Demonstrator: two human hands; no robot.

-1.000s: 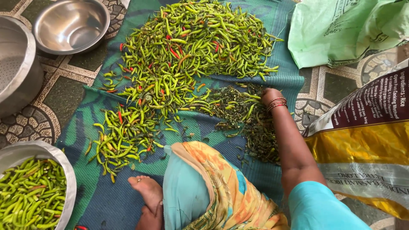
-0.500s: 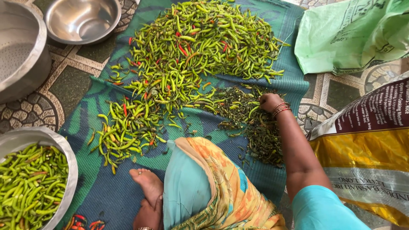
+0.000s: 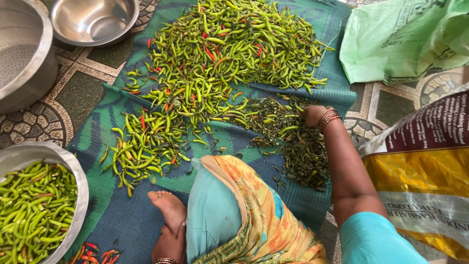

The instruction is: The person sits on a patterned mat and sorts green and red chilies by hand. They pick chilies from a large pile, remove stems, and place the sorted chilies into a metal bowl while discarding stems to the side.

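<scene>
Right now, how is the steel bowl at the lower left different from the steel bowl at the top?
The lower-left bowl is heaped with green chillies; the top bowl holds nothing. The lower-left bowl touches the blue-green mat, while the top bowl sits on patterned tiles beside it. Both are round, shiny steel and cut off by the picture's edge.

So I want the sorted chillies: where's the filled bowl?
In the head view, the steel bowl of green chillies sits at the bottom left, off the mat's edge, left of the person's foot.
</scene>
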